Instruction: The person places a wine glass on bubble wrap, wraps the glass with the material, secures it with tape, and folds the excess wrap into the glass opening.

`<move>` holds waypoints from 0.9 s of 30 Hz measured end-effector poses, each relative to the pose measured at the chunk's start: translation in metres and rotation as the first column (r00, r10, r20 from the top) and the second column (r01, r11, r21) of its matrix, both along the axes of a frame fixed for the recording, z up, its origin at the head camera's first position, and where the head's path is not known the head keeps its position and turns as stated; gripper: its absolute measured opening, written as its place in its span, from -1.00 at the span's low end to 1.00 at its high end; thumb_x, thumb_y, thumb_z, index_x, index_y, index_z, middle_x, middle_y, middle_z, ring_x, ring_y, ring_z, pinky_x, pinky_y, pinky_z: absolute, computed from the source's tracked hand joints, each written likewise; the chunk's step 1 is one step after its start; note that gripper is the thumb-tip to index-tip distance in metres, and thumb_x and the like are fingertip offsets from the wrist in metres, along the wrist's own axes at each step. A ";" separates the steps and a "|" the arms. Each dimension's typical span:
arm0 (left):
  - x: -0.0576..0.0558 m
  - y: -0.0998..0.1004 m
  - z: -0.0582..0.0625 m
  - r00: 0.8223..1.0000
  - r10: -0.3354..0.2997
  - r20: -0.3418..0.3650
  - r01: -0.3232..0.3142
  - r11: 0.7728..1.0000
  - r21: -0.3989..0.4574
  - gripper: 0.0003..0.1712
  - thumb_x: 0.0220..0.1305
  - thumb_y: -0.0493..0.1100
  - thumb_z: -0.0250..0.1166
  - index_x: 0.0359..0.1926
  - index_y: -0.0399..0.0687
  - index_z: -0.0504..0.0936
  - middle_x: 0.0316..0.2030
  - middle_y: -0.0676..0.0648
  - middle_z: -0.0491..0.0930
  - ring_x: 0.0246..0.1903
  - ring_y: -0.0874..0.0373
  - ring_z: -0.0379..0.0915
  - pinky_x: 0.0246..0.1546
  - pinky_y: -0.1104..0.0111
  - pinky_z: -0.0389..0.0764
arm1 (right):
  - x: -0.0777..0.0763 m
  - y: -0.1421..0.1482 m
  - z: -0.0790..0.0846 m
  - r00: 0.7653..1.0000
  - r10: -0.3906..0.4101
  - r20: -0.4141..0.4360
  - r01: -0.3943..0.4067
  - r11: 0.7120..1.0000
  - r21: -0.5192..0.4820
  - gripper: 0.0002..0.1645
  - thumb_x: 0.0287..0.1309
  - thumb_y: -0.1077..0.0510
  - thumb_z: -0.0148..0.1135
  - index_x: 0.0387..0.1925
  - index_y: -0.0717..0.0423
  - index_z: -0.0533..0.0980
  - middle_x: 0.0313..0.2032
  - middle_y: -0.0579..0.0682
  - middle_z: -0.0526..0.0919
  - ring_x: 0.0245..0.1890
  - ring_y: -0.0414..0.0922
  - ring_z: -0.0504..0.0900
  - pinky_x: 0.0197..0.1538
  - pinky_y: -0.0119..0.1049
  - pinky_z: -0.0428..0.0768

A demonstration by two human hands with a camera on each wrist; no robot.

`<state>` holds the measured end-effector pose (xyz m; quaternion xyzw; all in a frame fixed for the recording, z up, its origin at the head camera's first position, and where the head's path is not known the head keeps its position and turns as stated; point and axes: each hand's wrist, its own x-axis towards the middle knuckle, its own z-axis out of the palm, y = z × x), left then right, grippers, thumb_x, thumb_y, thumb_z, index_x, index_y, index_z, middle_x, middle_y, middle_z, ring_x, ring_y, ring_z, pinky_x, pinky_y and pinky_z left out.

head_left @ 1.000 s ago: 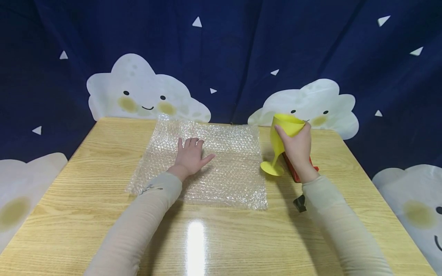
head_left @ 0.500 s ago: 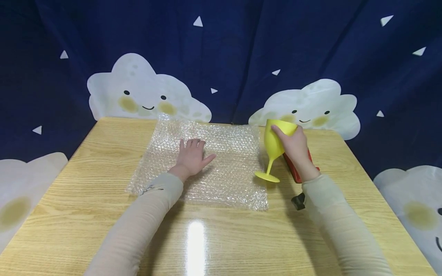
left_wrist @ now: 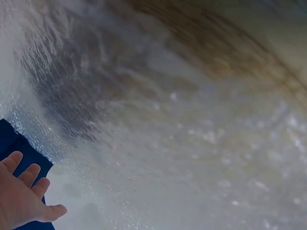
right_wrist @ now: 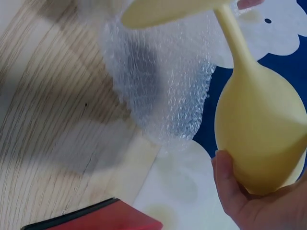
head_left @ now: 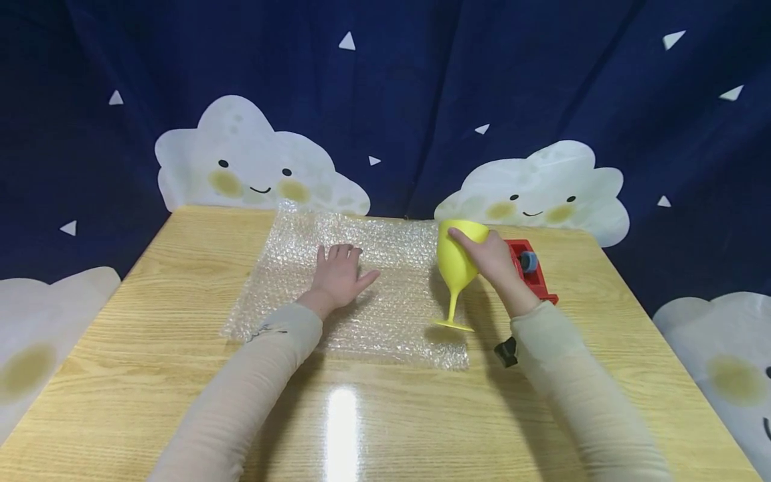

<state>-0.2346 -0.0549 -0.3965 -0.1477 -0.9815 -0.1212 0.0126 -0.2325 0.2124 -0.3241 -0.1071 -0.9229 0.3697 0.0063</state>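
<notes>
A yellow goblet [head_left: 456, 258] is held by its bowl in my right hand [head_left: 495, 258], thumb on the near side. Its stem points down and its round foot hangs over the right edge of the bubble wrap [head_left: 397, 294]; whether the foot touches cannot be told. In the right wrist view the goblet [right_wrist: 259, 120] fills the right side, gripped near the rim by the right hand [right_wrist: 259, 206]. My left hand [head_left: 338, 274] lies on the flat bubble wrap with its fingers spread. The left wrist view shows that hand [left_wrist: 24, 196] above the clear sheet.
A red tape dispenser [head_left: 542, 284] with a blue roll stands behind the right forearm. A small black object [head_left: 506, 351] lies by the right sleeve, partly hidden. Wooden table [head_left: 150, 321] surrounds the sheet, and a dark blue curtain [head_left: 397, 87] with clouds hangs behind.
My right hand has brought the goblet left and nearer, from beside the bubble wrap to over its right edge. The goblet has turned more upright. The left hand has stayed nearly still.
</notes>
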 end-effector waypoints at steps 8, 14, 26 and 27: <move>0.001 0.007 -0.001 1.000 -0.018 -0.012 0.018 1.000 0.013 -0.20 0.29 0.36 -0.09 0.29 -0.13 0.28 0.30 -0.21 0.25 0.33 -0.14 0.07 0.36 -0.14 -0.09 | -0.006 -0.013 -0.011 0.994 0.066 0.090 -0.068 0.998 0.011 -0.19 0.00 -0.51 0.01 -0.25 0.17 0.39 -0.34 0.05 0.45 -0.45 -0.16 0.44 -0.43 -0.39 0.47; 0.002 0.013 0.002 1.000 -0.022 0.001 0.022 0.999 0.024 -0.21 0.30 0.36 -0.10 0.29 -0.12 0.29 0.30 -0.20 0.25 0.33 -0.13 0.06 0.36 -0.14 -0.09 | -0.010 -0.023 -0.016 0.981 0.078 0.179 -0.078 0.997 -0.008 -0.18 -0.01 -0.50 0.03 -0.24 0.21 0.37 -0.34 0.06 0.43 -0.50 -0.18 0.43 -0.33 -0.22 0.61; 0.006 0.027 0.002 0.998 -0.058 0.007 0.058 0.997 0.040 -0.25 0.32 0.33 -0.10 0.28 -0.12 0.30 0.29 -0.20 0.27 0.32 -0.12 0.08 0.36 -0.13 -0.08 | -0.015 -0.034 -0.030 0.974 0.086 0.208 -0.093 0.995 0.025 -0.09 -0.01 -0.51 0.02 -0.14 0.28 0.35 -0.31 0.08 0.43 -0.50 -0.17 0.43 -0.26 -0.16 0.62; 0.006 0.028 0.002 0.998 -0.061 0.005 0.061 0.997 0.039 -0.25 0.32 0.33 -0.10 0.28 -0.12 0.29 0.29 -0.20 0.27 0.32 -0.12 0.08 0.36 -0.13 -0.07 | -0.015 -0.035 -0.030 0.975 0.084 0.208 -0.092 0.995 0.031 -0.09 -0.01 -0.52 0.02 -0.14 0.28 0.34 -0.32 0.08 0.43 -0.50 -0.17 0.42 -0.26 -0.15 0.61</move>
